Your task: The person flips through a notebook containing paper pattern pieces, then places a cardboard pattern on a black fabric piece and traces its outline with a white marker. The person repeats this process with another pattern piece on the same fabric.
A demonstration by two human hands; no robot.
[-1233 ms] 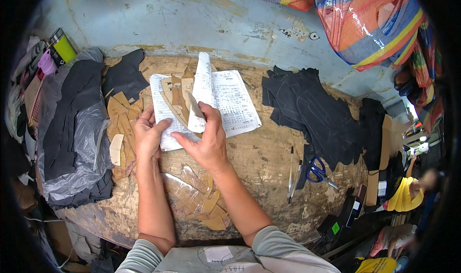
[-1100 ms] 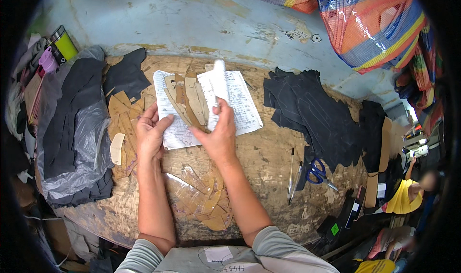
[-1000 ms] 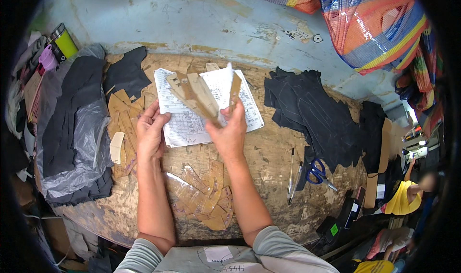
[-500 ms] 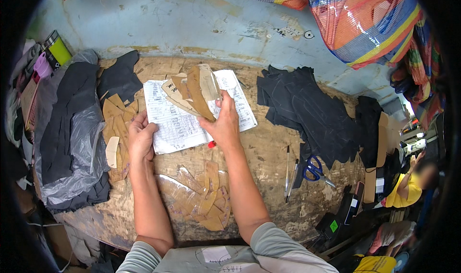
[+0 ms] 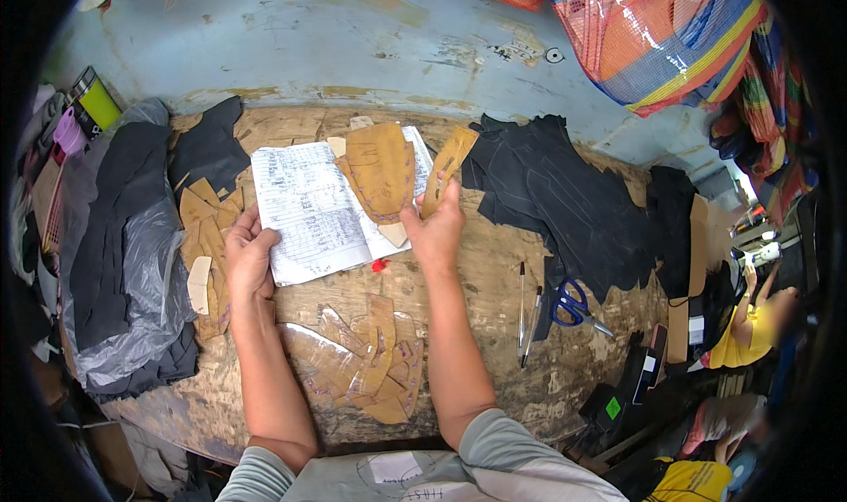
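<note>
An open notebook (image 5: 300,211) with handwritten pages lies tilted over the table, its left edge pinched between the thumb and fingers of my left hand (image 5: 250,253). A large rounded brown card pattern piece (image 5: 379,168) rests on its right page, with paler pieces partly hidden beneath. My right hand (image 5: 437,230) is closed at the notebook's right side, gripping a narrow brown pattern piece (image 5: 455,153) that sticks up past the fingers. Its thumb touches the large piece's lower edge. A small red object (image 5: 380,265) lies just below the notebook.
More brown pattern pieces (image 5: 375,352) lie between my forearms, others (image 5: 205,224) at left. Black cut material (image 5: 565,202) covers the right side, near pens (image 5: 521,303) and blue-handled scissors (image 5: 573,303). A plastic bag (image 5: 146,273) with black material sits left. A person (image 5: 741,334) is at far right.
The brown pieces over the notebook have been spread: the large rounded one now lies face up, and my right hand has moved right with a narrow piece. My left hand keeps the notebook.
</note>
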